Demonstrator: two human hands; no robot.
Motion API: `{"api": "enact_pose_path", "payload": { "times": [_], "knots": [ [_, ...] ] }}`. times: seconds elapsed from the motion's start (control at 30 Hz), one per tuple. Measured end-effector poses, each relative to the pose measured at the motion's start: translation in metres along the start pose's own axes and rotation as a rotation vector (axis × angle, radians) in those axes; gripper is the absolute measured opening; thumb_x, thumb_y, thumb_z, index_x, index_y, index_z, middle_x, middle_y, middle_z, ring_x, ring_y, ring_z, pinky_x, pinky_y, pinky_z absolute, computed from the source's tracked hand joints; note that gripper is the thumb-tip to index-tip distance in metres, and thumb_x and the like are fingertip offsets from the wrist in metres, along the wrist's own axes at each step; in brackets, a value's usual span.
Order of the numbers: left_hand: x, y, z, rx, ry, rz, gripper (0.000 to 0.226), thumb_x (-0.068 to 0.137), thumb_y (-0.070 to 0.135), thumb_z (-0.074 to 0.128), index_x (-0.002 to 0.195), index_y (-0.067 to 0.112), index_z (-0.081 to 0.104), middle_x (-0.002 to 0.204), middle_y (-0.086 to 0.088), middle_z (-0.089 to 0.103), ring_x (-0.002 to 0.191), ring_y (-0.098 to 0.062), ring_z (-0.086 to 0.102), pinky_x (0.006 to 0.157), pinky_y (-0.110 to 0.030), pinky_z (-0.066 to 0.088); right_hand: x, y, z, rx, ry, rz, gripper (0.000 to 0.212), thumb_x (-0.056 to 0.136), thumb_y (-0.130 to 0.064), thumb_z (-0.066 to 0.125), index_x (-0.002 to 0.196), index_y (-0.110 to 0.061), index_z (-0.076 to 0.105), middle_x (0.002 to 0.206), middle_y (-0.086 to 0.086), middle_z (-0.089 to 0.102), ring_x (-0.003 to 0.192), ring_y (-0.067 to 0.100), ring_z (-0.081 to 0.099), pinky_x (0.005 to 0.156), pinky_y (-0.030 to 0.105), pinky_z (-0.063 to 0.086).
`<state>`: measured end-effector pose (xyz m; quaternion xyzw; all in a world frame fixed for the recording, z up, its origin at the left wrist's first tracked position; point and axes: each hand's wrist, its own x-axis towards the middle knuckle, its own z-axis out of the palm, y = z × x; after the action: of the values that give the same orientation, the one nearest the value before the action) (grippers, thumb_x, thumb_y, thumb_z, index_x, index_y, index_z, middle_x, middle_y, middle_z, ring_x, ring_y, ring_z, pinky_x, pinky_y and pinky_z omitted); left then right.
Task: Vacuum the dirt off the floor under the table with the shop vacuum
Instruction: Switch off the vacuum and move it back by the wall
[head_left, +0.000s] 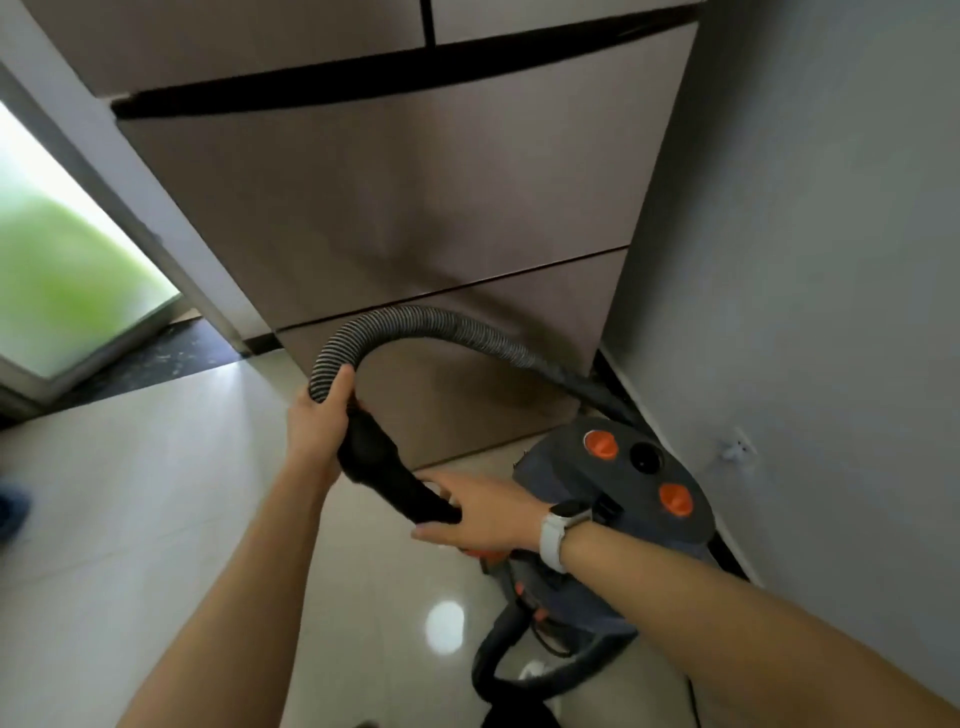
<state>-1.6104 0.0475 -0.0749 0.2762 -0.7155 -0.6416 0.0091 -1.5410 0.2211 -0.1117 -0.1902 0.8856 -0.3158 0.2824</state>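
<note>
Two hands gripping hose (415, 325), shop vacuum (623, 499)

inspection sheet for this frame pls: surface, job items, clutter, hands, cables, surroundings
Surface: glossy light tile floor, glare spot near the vacuum; no dirt visible here.
Job's things: shop vacuum, grey body with two orange knobs, stands by the right wall; ribbed hose arcs up from behind it to a black nozzle end. No table in view.
Clutter: nothing seen.
Hands: left hand grips the hose where it meets the black end; right hand at the nozzle tip, fingers extended, grip unclear; watch on that wrist.
Cables: thin dark cord by the vacuum base, blurred.
Surroundings: brown refrigerator ahead, grey wall right, frosted glass door left.
</note>
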Motion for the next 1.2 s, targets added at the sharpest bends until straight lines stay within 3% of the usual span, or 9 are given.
{"api": "enact_pose_path", "payload": {
  "times": [0.17,0.33,0.47,0.57,0.67,0.73,0.87,1.07,1.2],
  "knots": [
    [-0.030,-0.037,-0.049,-0.164,0.101,-0.122,0.028,0.093,0.030,0.058,0.102,0.004,0.053,0.073,-0.010,0.058,0.063,-0.018,0.059,0.062,-0.030,0.052,-0.017,-0.001,0.065,0.007,0.053,0.116,0.039,0.089,-0.028,0.056,0.124,-0.014,0.045,0.125,0.009,0.045,0.103,0.030,0.055,0.087,0.039,0.047],
    [-0.075,-0.076,-0.087,-0.255,0.148,-0.190,0.030,0.093,0.033,0.057,0.105,0.006,0.053,0.081,-0.007,0.060,0.069,-0.017,0.060,0.073,-0.034,0.055,-0.043,-0.013,0.111,-0.127,0.128,0.108,0.029,0.087,-0.019,0.054,0.115,-0.013,0.046,0.116,0.007,0.045,0.096,0.030,0.053,0.081,0.045,0.049],
    [-0.105,-0.097,-0.115,-0.365,0.165,-0.222,0.031,0.093,0.030,0.058,0.110,0.005,0.054,0.084,-0.007,0.059,0.072,-0.018,0.060,0.076,-0.034,0.054,-0.062,-0.025,0.129,-0.224,0.150,0.056,0.032,0.088,-0.017,0.054,0.119,-0.016,0.045,0.115,0.004,0.048,0.097,0.027,0.054,0.076,0.037,0.047],
    [-0.120,-0.107,-0.136,-0.413,0.175,-0.273,0.036,0.093,0.030,0.058,0.117,0.004,0.049,0.091,-0.006,0.059,0.089,-0.023,0.061,0.085,-0.037,0.052,-0.076,-0.043,0.133,-0.321,0.192,-0.014,0.031,0.089,-0.021,0.055,0.118,-0.018,0.047,0.111,0.002,0.054,0.096,0.022,0.054,0.073,0.030,0.040],
    [-0.132,-0.130,-0.156,-0.436,0.174,-0.355,0.045,0.094,0.028,0.058,0.126,-0.002,0.047,0.120,-0.015,0.059,0.112,-0.031,0.058,0.093,-0.044,0.048,-0.099,-0.059,0.149,-0.369,0.206,-0.057,0.023,0.088,-0.023,0.056,0.111,-0.020,0.050,0.101,0.001,0.059,0.088,0.020,0.056,0.068,0.029,0.040],
    [-0.143,-0.148,-0.165,-0.426,0.145,-0.417,0.049,0.093,0.029,0.058,0.129,-0.002,0.046,0.122,-0.016,0.057,0.115,-0.033,0.056,0.094,-0.047,0.048,-0.115,-0.062,0.165,-0.350,0.163,-0.055,0.020,0.088,-0.024,0.055,0.107,-0.021,0.048,0.096,0.001,0.059,0.079,0.019,0.054,0.063,0.029,0.038],
    [-0.178,-0.189,-0.169,-0.404,0.076,-0.492,0.049,0.094,0.026,0.056,0.132,-0.004,0.043,0.097,-0.012,0.059,0.102,-0.029,0.056,0.086,-0.041,0.047,-0.150,-0.041,0.209,-0.330,0.069,0.026,0.023,0.085,-0.026,0.054,0.106,-0.023,0.045,0.096,0.001,0.060,0.084,0.025,0.059,0.064,0.032,0.041],
    [-0.244,-0.257,-0.153,-0.153,0.014,-0.518,0.070,0.096,0.013,0.051,0.150,0.027,0.009,0.138,-0.012,0.038,0.115,-0.037,0.050,0.089,-0.052,0.047,-0.213,0.003,0.243,-0.428,-0.018,0.071,0.027,0.090,-0.024,0.051,0.116,-0.022,0.048,0.109,0.001,0.058,0.099,0.024,0.056,0.071,0.032,0.035],
    [-0.275,-0.289,-0.126,-0.010,-0.122,-0.479,0.075,0.093,0.006,0.052,0.149,0.034,0.009,0.139,-0.012,0.038,0.108,-0.035,0.052,0.070,-0.039,0.052,-0.258,0.046,0.259,-0.450,-0.022,0.144,0.039,0.087,-0.018,0.049,0.125,-0.027,0.044,0.107,-0.001,0.056,0.101,0.022,0.054,0.085,0.037,0.040]
  ]
}}
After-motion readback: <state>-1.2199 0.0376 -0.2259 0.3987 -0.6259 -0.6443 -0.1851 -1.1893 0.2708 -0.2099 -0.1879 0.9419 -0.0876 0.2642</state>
